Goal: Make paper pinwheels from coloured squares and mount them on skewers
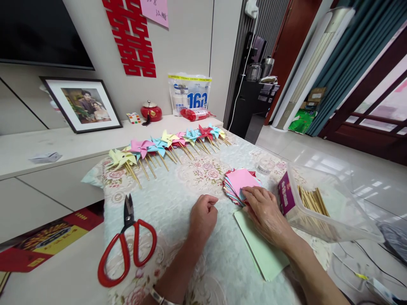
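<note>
Right hand (265, 214) flat on the stack of coloured paper squares (239, 183) — fingers spread, gripping nothing, left hand (203, 216) curled shut, empty, red scissors (129, 243) nearby — pinwheels (165, 144) lined up beyond

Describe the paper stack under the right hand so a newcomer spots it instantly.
On the floral tablecloth, look just left of the clear plastic box of wooden sticks. The right hand rests its fingertips on a fanned stack of small coloured squares, pink on top. Unlike the pale green sheets nearer the person, it is multicoloured.
</note>
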Demonstrator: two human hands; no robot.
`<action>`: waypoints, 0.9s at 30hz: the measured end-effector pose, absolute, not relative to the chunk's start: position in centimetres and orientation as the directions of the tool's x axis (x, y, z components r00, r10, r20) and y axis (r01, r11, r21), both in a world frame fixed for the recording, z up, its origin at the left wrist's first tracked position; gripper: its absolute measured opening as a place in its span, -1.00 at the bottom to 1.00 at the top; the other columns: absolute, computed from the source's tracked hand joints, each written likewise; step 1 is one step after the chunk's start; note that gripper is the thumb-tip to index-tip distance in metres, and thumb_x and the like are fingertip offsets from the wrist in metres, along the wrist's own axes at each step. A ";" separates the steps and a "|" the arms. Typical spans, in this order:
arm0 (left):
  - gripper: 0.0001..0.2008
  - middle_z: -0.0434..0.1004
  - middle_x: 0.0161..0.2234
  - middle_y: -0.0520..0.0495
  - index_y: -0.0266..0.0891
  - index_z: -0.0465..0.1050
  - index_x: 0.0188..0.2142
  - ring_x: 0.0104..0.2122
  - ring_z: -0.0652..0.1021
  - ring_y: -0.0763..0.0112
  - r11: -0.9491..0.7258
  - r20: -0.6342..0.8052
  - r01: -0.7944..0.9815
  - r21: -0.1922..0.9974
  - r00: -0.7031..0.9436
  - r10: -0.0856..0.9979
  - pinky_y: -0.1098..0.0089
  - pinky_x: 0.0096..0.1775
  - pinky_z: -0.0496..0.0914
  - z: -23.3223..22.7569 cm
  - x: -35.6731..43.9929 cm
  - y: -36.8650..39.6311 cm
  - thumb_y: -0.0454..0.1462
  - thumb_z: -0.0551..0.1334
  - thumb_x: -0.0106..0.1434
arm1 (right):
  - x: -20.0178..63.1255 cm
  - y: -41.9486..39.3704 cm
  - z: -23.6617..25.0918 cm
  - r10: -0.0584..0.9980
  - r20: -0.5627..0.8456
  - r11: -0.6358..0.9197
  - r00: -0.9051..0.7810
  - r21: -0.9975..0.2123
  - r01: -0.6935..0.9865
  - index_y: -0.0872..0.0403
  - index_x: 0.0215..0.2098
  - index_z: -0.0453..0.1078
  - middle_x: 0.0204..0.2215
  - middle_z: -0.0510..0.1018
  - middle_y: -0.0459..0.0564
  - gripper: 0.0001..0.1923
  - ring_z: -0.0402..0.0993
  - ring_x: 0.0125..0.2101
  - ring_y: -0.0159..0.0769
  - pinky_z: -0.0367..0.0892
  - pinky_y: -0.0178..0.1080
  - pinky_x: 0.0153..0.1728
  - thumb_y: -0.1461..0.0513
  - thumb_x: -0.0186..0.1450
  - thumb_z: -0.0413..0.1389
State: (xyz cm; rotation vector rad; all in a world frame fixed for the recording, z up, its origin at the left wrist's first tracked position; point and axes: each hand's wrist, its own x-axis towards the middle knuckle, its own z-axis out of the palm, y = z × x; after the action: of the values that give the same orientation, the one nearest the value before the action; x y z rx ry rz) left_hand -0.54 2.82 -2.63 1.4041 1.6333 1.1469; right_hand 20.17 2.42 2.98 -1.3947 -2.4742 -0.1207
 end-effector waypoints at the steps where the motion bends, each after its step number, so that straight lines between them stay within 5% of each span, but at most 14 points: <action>1: -0.71 0.55 -0.34 -0.03 -0.24 0.51 -0.30 -0.44 0.50 0.42 0.025 0.045 0.374 0.927 -0.178 0.983 0.43 -0.37 0.35 -2.7 -0.5 2.8 -0.51 0.11 0.05 | 20.1 2.4 3.0 0.820 0.311 0.523 -0.480 -0.067 0.850 0.15 0.16 0.31 0.15 0.43 0.23 -0.65 0.26 0.13 0.07 0.23 0.11 0.05 0.31 0.42 -0.02; 9: -0.70 0.53 -0.41 0.01 -0.22 0.52 -0.33 -0.48 0.48 0.43 0.050 0.012 0.298 0.953 -0.205 0.979 0.44 -0.40 0.33 -2.6 -0.6 2.7 -0.52 0.14 0.01 | 20.2 2.4 3.2 0.765 0.456 0.513 -0.455 -0.003 0.858 0.15 0.20 0.23 0.18 0.35 0.28 -0.61 0.28 0.09 0.10 0.26 0.15 0.00 0.33 0.41 -0.02; 14: -0.84 0.54 -0.44 -0.05 -0.26 0.51 -0.39 -0.48 0.50 0.39 0.171 -0.187 -0.095 0.981 -0.204 0.961 0.44 -0.45 0.38 -2.0 -0.9 3.1 -0.46 0.23 0.01 | 19.4 1.5 4.2 0.649 0.541 0.642 -0.535 -0.012 0.767 0.15 0.21 0.19 0.15 0.37 0.28 -0.59 0.27 0.12 0.06 0.21 0.13 0.05 0.32 0.41 0.02; 16: -0.91 0.57 -0.40 -0.12 -0.29 0.50 -0.37 -0.47 0.54 0.37 0.199 -0.237 -0.204 0.959 -0.186 0.953 0.40 -0.43 0.44 -1.3 -1.6 3.2 -0.34 0.25 0.10 | 18.6 0.6 4.6 0.630 0.503 0.703 -0.592 -0.045 0.710 0.14 0.19 0.22 0.11 0.41 0.24 -0.60 0.27 0.12 0.03 0.16 0.13 0.09 0.34 0.39 0.03; 21: -0.63 0.62 -0.36 -0.27 -0.36 0.49 -0.29 -0.45 0.61 0.28 0.279 -0.375 -0.430 0.858 -0.153 0.914 0.29 -0.35 0.50 0.5 -4.8 3.3 -0.06 0.13 0.29 | 16.1 -1.8 4.8 0.643 0.227 0.765 -0.732 -0.239 0.598 0.06 0.04 0.37 0.00 0.51 0.08 -0.70 0.34 0.05 -0.08 0.04 0.12 0.17 0.36 0.34 0.06; 27: -0.75 0.61 -0.33 -0.15 -0.31 0.46 -0.25 -0.43 0.61 0.36 0.250 -0.264 -0.088 0.964 -0.249 0.932 0.39 -0.36 0.46 0.2 -6.2 3.0 -0.19 0.30 0.12 | 15.0 -2.5 5.0 0.604 0.069 0.747 -0.794 -0.395 0.534 0.05 -0.09 0.42 -0.06 0.53 0.04 -0.82 0.37 0.00 -0.12 0.16 0.04 0.12 0.30 0.34 0.11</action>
State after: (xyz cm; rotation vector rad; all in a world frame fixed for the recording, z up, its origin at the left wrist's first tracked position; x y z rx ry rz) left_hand -6.21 2.95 0.21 0.8369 1.4675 1.2180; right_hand 15.00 -2.53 5.05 -0.9069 -2.7532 0.5356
